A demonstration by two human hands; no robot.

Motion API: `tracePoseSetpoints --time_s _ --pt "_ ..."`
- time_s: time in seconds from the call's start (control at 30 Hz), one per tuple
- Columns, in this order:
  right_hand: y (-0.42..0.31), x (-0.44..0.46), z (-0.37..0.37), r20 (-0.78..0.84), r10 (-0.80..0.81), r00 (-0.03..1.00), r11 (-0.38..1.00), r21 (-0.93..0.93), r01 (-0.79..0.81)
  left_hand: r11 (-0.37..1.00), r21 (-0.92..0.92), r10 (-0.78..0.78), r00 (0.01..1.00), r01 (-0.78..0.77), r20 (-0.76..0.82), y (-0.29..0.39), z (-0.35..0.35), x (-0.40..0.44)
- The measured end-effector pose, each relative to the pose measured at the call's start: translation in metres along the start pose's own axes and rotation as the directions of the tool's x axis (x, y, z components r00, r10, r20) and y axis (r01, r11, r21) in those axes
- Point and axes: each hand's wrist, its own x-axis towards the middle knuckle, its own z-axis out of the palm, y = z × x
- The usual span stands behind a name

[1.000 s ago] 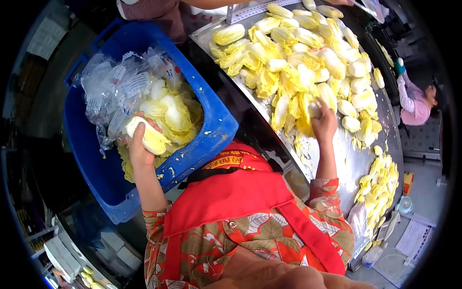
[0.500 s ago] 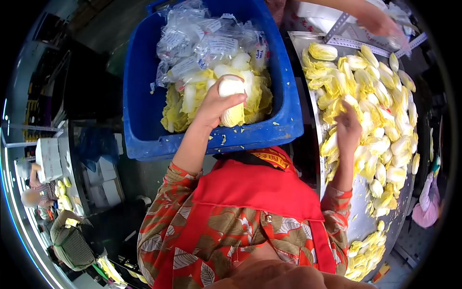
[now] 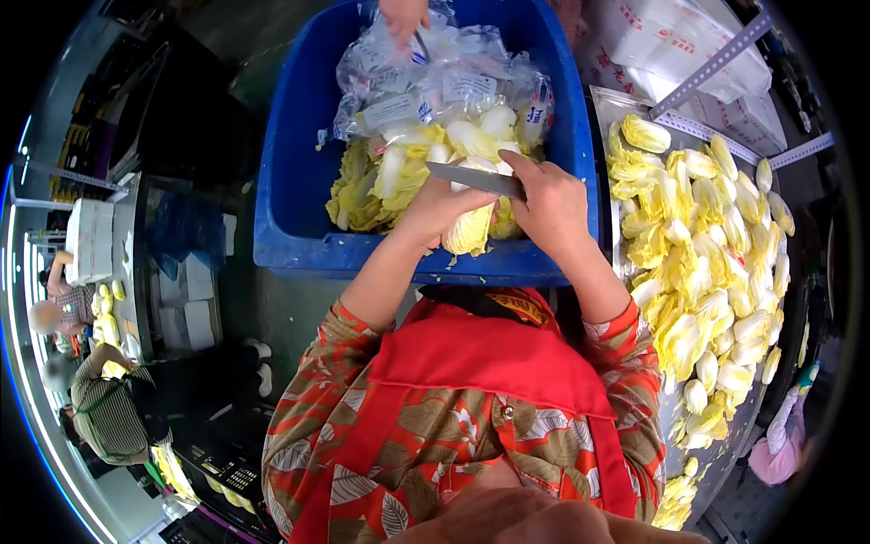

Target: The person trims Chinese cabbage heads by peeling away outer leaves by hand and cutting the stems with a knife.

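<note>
Cabbage (image 3: 468, 234) sits in the left hand (image 3: 433, 212), held over the near rim of a blue bin (image 3: 417, 257), its white end away from the wearer and its yellow end toward the apron (image 3: 489, 354). The left fingers are wrapped about it, though most of them are hidden behind it. The right hand (image 3: 551, 201) grips a knife (image 3: 476, 179), the fingers closed round the handle and the thumb reaching forward toward the cabbage. The blade points to the wearer's left and lies across the white end; whether its edge has bitten in cannot be told. Yellow leaves (image 3: 358, 192) and whitish pieces fill the near part of the bin, beneath and beyond the hands. Clear printed bags (image 3: 390, 95) are heaped behind them. Another person's hand (image 3: 404, 14) is over the bags at the far side, with something thin and dark beside it; its grip is unclear. To the wearer's right, next to the bin, a metal table (image 3: 670, 399) bears a large heap of cabbages (image 3: 716, 245), with white cartons (image 3: 743, 127) past its far end. Off to the left, a person in a striped shirt (image 3: 111, 419) leans forward.
</note>
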Motion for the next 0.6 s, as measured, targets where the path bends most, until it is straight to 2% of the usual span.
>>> tracePoseSetpoints --time_s 0.07,0.13,0.2,0.23,0.27,0.33,0.37,0.4,0.43,0.47,0.53,0.6 --pt "0.001 0.002 0.004 0.002 -0.035 0.999 0.999 0.014 0.035 1.000 -0.017 -0.011 1.000 0.011 -0.003 0.001 -0.001 -0.002" --pt "0.005 0.003 0.007 0.001 -0.063 0.998 0.998 0.025 0.062 0.999 0.044 0.002 0.999 0.000 -0.051 0.005 0.000 -0.006" --pt "0.015 0.008 0.009 0.168 0.199 0.965 0.977 -0.113 -0.182 0.998 0.052 -0.019 1.000 0.020 -0.023 0.014 -0.007 -0.012" --pt "0.034 0.011 0.016 0.309 0.288 0.906 0.947 -0.233 -0.222 0.997 0.062 -0.040 0.999 0.039 0.004 0.018 -0.012 -0.014" --pt "0.046 0.008 0.016 0.317 0.265 0.911 0.960 -0.171 -0.220 0.997 0.063 -0.042 0.999 0.041 0.002 0.019 -0.015 -0.015" --pt "0.038 0.008 0.007 0.253 0.231 0.940 0.966 0.056 -0.252 0.998 -0.049 0.029 0.998 -0.032 -0.047 0.019 -0.024 -0.012" --pt "0.033 0.009 0.005 0.258 0.229 0.939 0.966 0.057 -0.251 0.997 -0.070 0.015 0.998 -0.019 -0.068 0.014 -0.030 -0.008" --pt "0.026 0.012 0.005 0.197 0.233 0.952 0.950 0.163 -0.267 0.997 -0.068 0.015 0.998 -0.019 -0.067 0.014 -0.032 -0.006" --pt "0.019 0.014 0.006 0.136 0.244 0.960 0.924 0.268 -0.273 0.984 -0.178 -0.039 0.998 0.028 -0.058 0.015 -0.032 -0.004" --pt "0.012 0.015 0.009 0.137 0.245 0.960 0.924 0.267 -0.274 0.955 -0.287 -0.092 0.995 0.076 -0.044 0.014 -0.032 -0.003" --pt "-0.003 0.016 0.016 0.127 0.210 0.970 0.862 0.443 -0.244 0.948 -0.307 -0.115 0.991 0.087 -0.074 0.013 -0.032 -0.002" --pt "-0.013 0.020 0.023 0.098 0.168 0.981 0.849 0.492 -0.194 0.931 -0.350 -0.137 0.988 0.106 -0.065 0.015 -0.030 -0.003"
